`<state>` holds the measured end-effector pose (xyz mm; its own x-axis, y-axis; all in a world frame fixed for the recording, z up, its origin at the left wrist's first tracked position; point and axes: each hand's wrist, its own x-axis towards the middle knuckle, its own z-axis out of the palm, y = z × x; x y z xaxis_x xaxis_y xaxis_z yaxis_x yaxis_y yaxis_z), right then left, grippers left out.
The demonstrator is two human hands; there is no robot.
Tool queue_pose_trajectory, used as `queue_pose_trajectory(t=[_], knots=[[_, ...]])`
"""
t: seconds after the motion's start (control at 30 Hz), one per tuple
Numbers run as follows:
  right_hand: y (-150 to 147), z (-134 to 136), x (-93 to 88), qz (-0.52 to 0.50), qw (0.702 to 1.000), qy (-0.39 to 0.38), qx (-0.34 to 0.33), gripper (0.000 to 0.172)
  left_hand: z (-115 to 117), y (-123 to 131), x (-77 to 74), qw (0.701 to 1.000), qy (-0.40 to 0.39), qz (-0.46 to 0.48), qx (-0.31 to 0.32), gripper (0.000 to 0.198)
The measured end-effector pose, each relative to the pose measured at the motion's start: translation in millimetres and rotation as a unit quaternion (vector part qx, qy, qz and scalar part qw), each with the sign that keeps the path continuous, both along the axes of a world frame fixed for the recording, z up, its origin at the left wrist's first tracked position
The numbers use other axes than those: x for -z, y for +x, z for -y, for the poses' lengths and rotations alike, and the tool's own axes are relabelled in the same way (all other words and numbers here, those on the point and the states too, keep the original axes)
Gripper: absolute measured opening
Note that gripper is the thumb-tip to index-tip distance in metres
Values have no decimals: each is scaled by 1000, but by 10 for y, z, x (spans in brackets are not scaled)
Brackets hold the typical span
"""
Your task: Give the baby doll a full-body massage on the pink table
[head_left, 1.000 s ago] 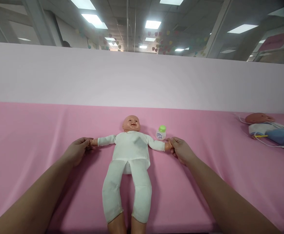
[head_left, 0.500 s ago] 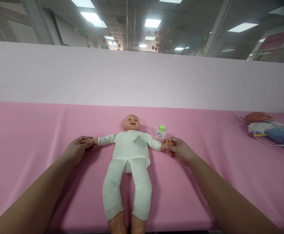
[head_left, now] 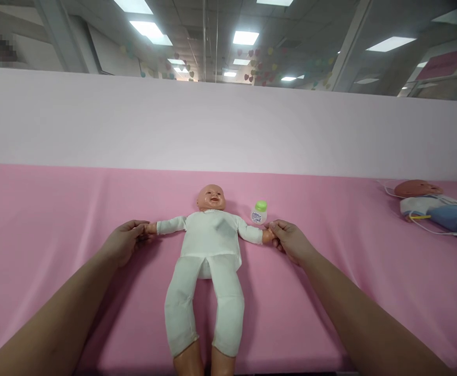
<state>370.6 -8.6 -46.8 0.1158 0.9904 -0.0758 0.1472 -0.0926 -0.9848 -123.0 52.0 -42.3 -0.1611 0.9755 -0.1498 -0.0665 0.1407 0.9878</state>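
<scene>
The bottom edge cuts off the doll (head_left: 211,237) at the shins

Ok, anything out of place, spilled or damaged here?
No spill or damage visible. The doll lies face up, its arms held out by the left hand and right hand; the bottle is capped. One oddity: a dark, blocky patch at upper left, probably image masking, since it's pixelated.
</scene>
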Motion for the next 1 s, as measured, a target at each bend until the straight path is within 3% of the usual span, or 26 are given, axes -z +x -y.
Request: queue_pose_trajectory(t=[0.17, 0.3, 0.37, 0.47, 0.57, 0.67, 0.83, 1.0], knots=[[23, -23, 15, -22, 1000, -20, 5, 39, -7, 14, -4, 999, 6, 38, -23, 33], [79, 18, -43, -63, 996, -40, -59, 39, 15, 41, -13, 1000, 9, 10, -19, 41], [107, 55, -93, -23, 995, -50, -80, 36, 49, 75, -39, 1000, 12, -28, -4, 42], [135, 101, -160, 103, 990, -53, -75, 28, 124, 146, -117, 988, 7, -152, -11, 47], [151, 117, -192, 181, 980, -47, -64, 26, 184, 206, -204, 936, -4, -350, -45, 53], [160, 122, -194, 185, 979, -50, -67, 27, 199, 215, -244, 900, -1, -433, -56, 52], [131, 146, -198, 101, 992, -57, -57, 33, 178, 149, -205, 943, -24, -329, -45, 56], [91, 137, -181, 26, 998, -56, -14, 34, 216, 145, -200, 980, 26, -180, -84, 54]])
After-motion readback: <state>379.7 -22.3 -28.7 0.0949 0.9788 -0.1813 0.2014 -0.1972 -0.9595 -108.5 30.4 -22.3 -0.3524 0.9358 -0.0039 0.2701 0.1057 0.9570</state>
